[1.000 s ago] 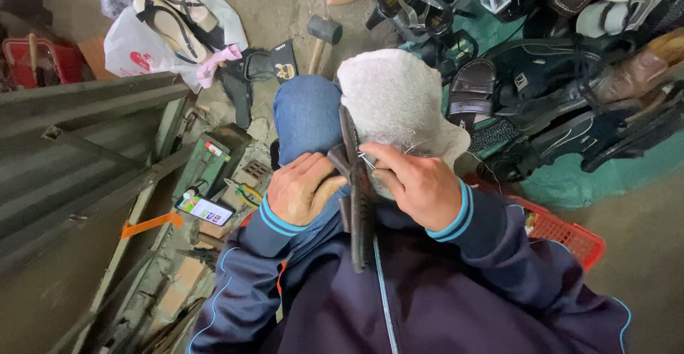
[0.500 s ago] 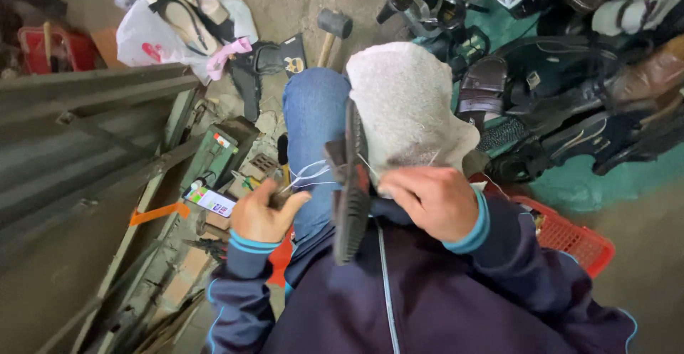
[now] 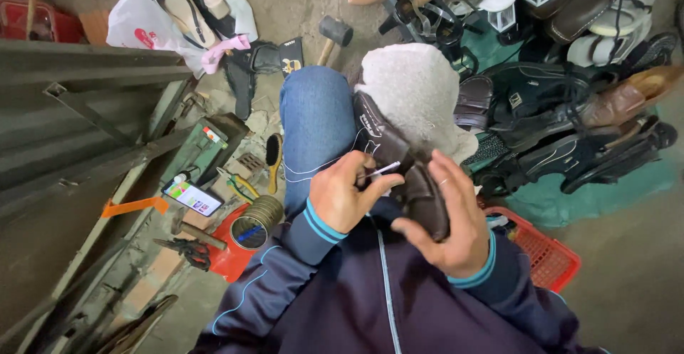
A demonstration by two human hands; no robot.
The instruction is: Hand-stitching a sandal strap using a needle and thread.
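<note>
Right hand: clamped around a dark brown shoe, on the lap.
Left hand: fingers pinched on a white needle at the shoe.
Under shoe: grey cloth over knee.
Floor, left: phone, brush.

mallet on the ground, red basket, phone, brush, heaped shoes

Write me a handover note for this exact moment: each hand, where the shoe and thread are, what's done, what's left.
Left hand: grip pinched on a thin white-tipped needle tool with white thread trailing over the blue-jeaned knee.
Right hand: grip wrapped around the dark brown leather shoe, resting on a grey fleecy cloth.
Done: how much is stitched cannot be told.
Left: stitching looks unfinished, since the thread is uncut.
</note>
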